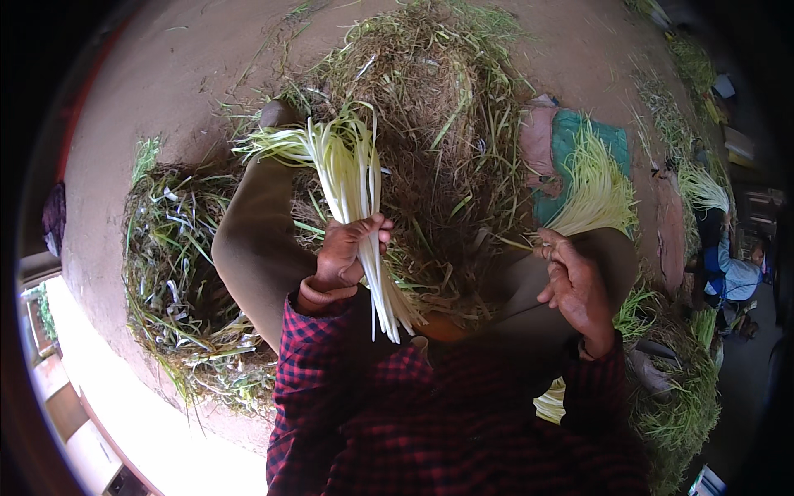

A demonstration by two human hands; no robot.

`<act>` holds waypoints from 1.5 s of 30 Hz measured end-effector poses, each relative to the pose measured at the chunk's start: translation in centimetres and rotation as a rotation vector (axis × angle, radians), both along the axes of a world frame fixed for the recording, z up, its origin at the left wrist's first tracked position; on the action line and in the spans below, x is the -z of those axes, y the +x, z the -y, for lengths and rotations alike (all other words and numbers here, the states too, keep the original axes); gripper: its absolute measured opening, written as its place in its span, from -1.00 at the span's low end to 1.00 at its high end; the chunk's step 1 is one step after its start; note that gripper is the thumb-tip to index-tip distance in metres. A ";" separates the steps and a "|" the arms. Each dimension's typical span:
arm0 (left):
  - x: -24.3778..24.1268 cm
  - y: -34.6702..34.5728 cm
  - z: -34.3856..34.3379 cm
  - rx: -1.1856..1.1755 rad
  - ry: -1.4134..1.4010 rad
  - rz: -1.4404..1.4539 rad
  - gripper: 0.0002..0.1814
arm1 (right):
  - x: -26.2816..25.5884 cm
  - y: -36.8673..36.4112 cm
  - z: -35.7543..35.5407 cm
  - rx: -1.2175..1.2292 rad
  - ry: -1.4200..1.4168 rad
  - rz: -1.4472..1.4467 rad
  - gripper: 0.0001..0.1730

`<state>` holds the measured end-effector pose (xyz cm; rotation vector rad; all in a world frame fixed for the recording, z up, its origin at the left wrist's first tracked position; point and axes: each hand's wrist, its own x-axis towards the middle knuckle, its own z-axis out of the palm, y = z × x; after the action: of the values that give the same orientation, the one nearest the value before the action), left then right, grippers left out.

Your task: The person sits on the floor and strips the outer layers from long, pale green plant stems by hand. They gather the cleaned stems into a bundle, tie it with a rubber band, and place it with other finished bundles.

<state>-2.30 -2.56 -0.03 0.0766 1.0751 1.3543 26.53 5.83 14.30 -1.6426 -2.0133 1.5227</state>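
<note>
My left hand [347,251] is closed around a bundle of pale yellow-white leafy stalks [347,180], which look like blanched chives. Their cut-looking white ends hang below the fist, while the leafy tops bend over to the left above it. On the other side, my right hand [574,288] hovers over my bent right knee with its fingers partly curled. A thin yellowish stalk [513,242] reaches its fingertips; whether they grip it is unclear. Just beyond that knee, a larger heap of similar pale stalks [592,186] lies on a green sheet [611,139].
Brown, dry plant waste [428,93] is piled between and beyond my legs. Another waste heap [180,273] lies left of my left leg. A pinkish cloth [538,139] adjoins the green sheet. At far right, another person [738,273] sits near more greens [704,186].
</note>
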 end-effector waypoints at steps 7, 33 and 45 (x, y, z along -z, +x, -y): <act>0.3 0.2 0.3 0.019 -0.014 0.112 -0.83 | -2.2 1.8 1.7 0.178 0.167 0.010 -0.49; 1.2 1.3 -0.4 0.106 -0.024 0.134 -0.78 | 16.0 14.3 8.4 0.254 0.233 -0.144 -0.52; -5.0 -0.8 -3.5 0.035 0.180 0.090 -0.70 | 1.3 6.4 3.8 0.330 0.273 -0.317 -0.79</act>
<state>-3.08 0.93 5.00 0.1645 0.8713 1.4069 32.97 1.99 13.04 -1.4332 -1.6080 1.2368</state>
